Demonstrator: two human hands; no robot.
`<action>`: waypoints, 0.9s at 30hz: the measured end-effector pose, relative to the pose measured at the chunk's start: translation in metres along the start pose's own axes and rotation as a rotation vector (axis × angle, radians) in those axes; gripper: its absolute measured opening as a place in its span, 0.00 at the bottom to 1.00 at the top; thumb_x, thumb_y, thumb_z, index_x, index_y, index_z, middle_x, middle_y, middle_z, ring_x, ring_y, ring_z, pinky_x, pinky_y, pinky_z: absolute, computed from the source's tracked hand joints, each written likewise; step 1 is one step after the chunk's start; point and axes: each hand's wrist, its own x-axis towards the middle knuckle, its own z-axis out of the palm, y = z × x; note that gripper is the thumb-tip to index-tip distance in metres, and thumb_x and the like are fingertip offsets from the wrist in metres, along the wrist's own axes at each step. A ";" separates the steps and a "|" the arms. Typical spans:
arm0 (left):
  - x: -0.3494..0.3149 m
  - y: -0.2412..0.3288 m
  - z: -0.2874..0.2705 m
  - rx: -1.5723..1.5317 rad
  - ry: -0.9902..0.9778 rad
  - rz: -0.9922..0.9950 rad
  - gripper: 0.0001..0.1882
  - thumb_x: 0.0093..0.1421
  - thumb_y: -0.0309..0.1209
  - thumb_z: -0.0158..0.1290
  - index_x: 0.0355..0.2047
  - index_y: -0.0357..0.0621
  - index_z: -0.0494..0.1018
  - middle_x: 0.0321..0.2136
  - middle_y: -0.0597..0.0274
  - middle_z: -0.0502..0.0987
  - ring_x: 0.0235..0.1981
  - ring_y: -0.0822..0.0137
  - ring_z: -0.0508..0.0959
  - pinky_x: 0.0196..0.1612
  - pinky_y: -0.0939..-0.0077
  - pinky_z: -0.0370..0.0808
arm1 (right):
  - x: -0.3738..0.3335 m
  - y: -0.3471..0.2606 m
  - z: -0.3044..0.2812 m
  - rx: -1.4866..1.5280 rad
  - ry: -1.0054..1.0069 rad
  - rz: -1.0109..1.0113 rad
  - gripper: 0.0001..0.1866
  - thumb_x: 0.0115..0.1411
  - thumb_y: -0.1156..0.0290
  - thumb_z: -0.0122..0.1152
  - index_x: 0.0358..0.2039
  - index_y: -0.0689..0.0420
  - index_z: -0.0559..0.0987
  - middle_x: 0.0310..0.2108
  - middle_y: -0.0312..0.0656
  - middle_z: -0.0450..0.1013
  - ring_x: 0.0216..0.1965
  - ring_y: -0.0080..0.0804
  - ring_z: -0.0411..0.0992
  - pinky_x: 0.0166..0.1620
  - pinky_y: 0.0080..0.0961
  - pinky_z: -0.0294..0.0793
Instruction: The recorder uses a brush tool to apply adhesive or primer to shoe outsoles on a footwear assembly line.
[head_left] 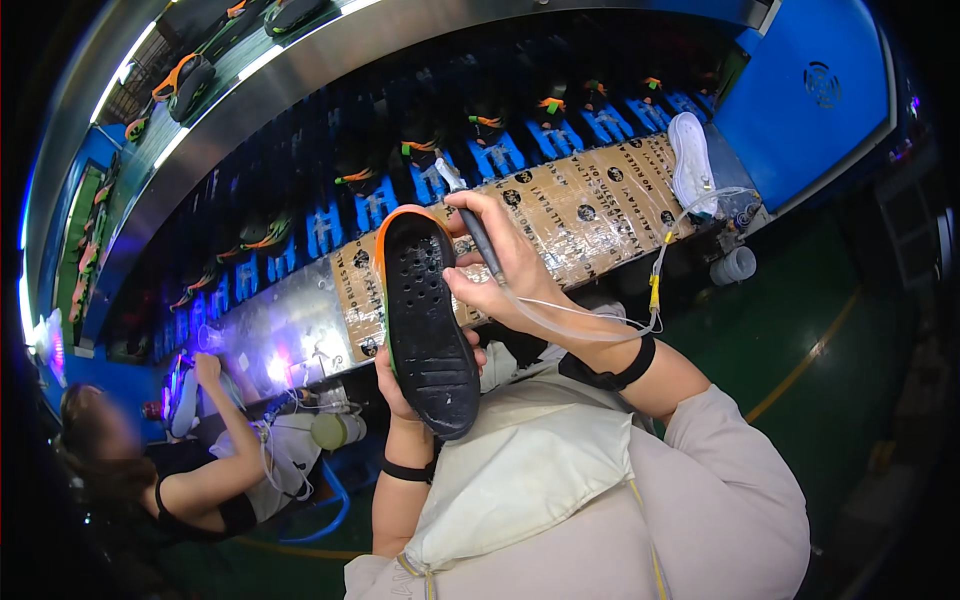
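Observation:
My left hand [394, 384] is wrapped around the lower part of a black shoe sole [428, 340], thumb on the left edge and fingertips showing at the right. The sole stands tilted upright, its hollow inside with round holes toward me. An orange rim runs round its top end, and some green shows along its left edge. In my right hand [512, 258] is a dark-handled brush [477, 236] with a whitish head, pointing up and left past the sole. A clear tube [560, 312] trails from its handle. My right thumb is close to the sole's right edge; whether it touches, I cannot tell.
Ahead lies a bench covered with printed brown paper [600, 205]. A white shoe-shaped piece [692, 160] rests at its right end, near a small cup [735, 266]. Behind, blue racks [495, 155] carry several shoe parts. A co-worker [215, 470] sits at the left.

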 end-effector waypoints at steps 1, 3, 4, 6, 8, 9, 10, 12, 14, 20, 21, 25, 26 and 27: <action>0.001 0.000 0.001 0.018 0.014 -0.010 0.49 0.67 0.69 0.34 0.69 0.36 0.61 0.53 0.33 0.76 0.46 0.42 0.83 0.46 0.54 0.85 | 0.000 0.001 -0.002 -0.009 -0.015 0.014 0.40 0.56 0.73 0.69 0.68 0.55 0.62 0.53 0.52 0.70 0.54 0.42 0.75 0.52 0.34 0.80; 0.000 -0.001 0.004 0.051 0.040 0.000 0.49 0.67 0.68 0.34 0.69 0.36 0.61 0.53 0.33 0.76 0.46 0.41 0.83 0.46 0.54 0.85 | 0.000 0.008 -0.004 -0.069 -0.028 -0.018 0.41 0.56 0.72 0.70 0.68 0.54 0.61 0.53 0.53 0.70 0.54 0.45 0.74 0.53 0.37 0.78; -0.001 -0.001 0.005 0.086 0.069 0.015 0.49 0.67 0.68 0.34 0.69 0.36 0.61 0.53 0.33 0.76 0.46 0.41 0.83 0.46 0.53 0.85 | 0.000 0.008 -0.003 -0.127 -0.047 -0.052 0.41 0.56 0.72 0.71 0.68 0.54 0.61 0.54 0.53 0.70 0.54 0.47 0.74 0.55 0.40 0.77; -0.001 -0.003 0.002 0.069 0.108 -0.002 0.49 0.67 0.68 0.34 0.69 0.36 0.61 0.52 0.33 0.77 0.45 0.41 0.83 0.46 0.53 0.85 | -0.001 -0.001 -0.007 -0.220 -0.093 -0.028 0.42 0.56 0.73 0.72 0.69 0.54 0.61 0.55 0.52 0.69 0.57 0.44 0.73 0.57 0.37 0.78; 0.000 -0.003 -0.004 0.061 0.144 -0.013 0.49 0.67 0.69 0.34 0.69 0.37 0.61 0.51 0.34 0.77 0.44 0.42 0.83 0.46 0.54 0.85 | 0.000 -0.008 -0.008 -0.309 -0.137 -0.012 0.44 0.55 0.74 0.73 0.69 0.54 0.60 0.57 0.50 0.68 0.61 0.41 0.72 0.59 0.35 0.79; 0.000 -0.004 -0.008 -0.027 0.074 -0.010 0.48 0.68 0.68 0.35 0.69 0.37 0.61 0.52 0.33 0.76 0.45 0.42 0.82 0.46 0.53 0.85 | -0.001 -0.009 -0.009 -0.188 -0.138 0.093 0.43 0.57 0.72 0.72 0.70 0.54 0.60 0.57 0.50 0.68 0.62 0.41 0.71 0.59 0.36 0.78; 0.001 -0.004 -0.011 -0.114 0.003 0.000 0.47 0.69 0.67 0.36 0.69 0.37 0.61 0.53 0.33 0.75 0.46 0.41 0.81 0.47 0.53 0.85 | -0.001 -0.010 -0.009 -0.064 -0.145 0.191 0.42 0.59 0.71 0.70 0.71 0.54 0.59 0.58 0.50 0.68 0.63 0.41 0.71 0.60 0.37 0.78; 0.000 -0.003 -0.019 -0.218 -0.053 -0.014 0.45 0.70 0.65 0.37 0.69 0.37 0.61 0.55 0.33 0.74 0.47 0.41 0.80 0.48 0.52 0.84 | -0.004 -0.008 -0.010 0.041 -0.099 0.153 0.40 0.61 0.68 0.69 0.70 0.55 0.60 0.57 0.51 0.69 0.60 0.42 0.73 0.58 0.36 0.77; 0.002 -0.002 -0.025 -0.374 -0.175 -0.030 0.40 0.73 0.60 0.40 0.70 0.37 0.62 0.58 0.32 0.70 0.50 0.40 0.77 0.50 0.49 0.82 | -0.008 -0.004 -0.011 0.114 -0.036 0.099 0.37 0.65 0.65 0.66 0.70 0.56 0.60 0.57 0.51 0.70 0.57 0.38 0.74 0.56 0.33 0.77; 0.001 -0.002 -0.030 -0.495 -0.199 0.037 0.37 0.73 0.56 0.43 0.69 0.38 0.63 0.58 0.34 0.70 0.49 0.42 0.77 0.51 0.51 0.82 | -0.007 0.008 -0.016 0.114 -0.010 0.075 0.32 0.67 0.73 0.56 0.70 0.56 0.61 0.59 0.48 0.69 0.61 0.37 0.72 0.60 0.33 0.76; 0.001 -0.001 -0.030 -0.522 -0.194 0.051 0.37 0.73 0.55 0.43 0.69 0.38 0.63 0.58 0.35 0.70 0.49 0.43 0.78 0.51 0.51 0.82 | -0.007 0.012 -0.017 0.089 -0.007 0.039 0.31 0.67 0.75 0.54 0.70 0.57 0.61 0.59 0.48 0.69 0.61 0.37 0.72 0.59 0.33 0.76; 0.000 0.007 -0.027 -0.533 -0.222 0.105 0.37 0.74 0.54 0.42 0.71 0.37 0.60 0.64 0.31 0.65 0.55 0.40 0.76 0.56 0.45 0.80 | -0.008 0.016 -0.013 0.133 0.049 0.030 0.30 0.65 0.77 0.54 0.68 0.57 0.65 0.54 0.46 0.73 0.56 0.35 0.75 0.59 0.32 0.74; 0.004 0.011 -0.020 -0.486 -0.196 0.102 0.38 0.73 0.55 0.41 0.72 0.38 0.59 0.65 0.30 0.63 0.58 0.38 0.75 0.57 0.42 0.78 | -0.009 0.018 -0.017 0.095 0.062 0.040 0.29 0.65 0.78 0.54 0.67 0.58 0.66 0.54 0.46 0.73 0.56 0.34 0.75 0.58 0.31 0.74; 0.007 0.017 -0.011 -0.439 -0.169 0.102 0.40 0.73 0.56 0.40 0.73 0.38 0.57 0.67 0.30 0.62 0.60 0.37 0.73 0.59 0.39 0.77 | -0.010 0.022 -0.021 0.010 0.073 0.019 0.29 0.65 0.78 0.55 0.68 0.57 0.66 0.54 0.46 0.73 0.56 0.34 0.75 0.56 0.30 0.74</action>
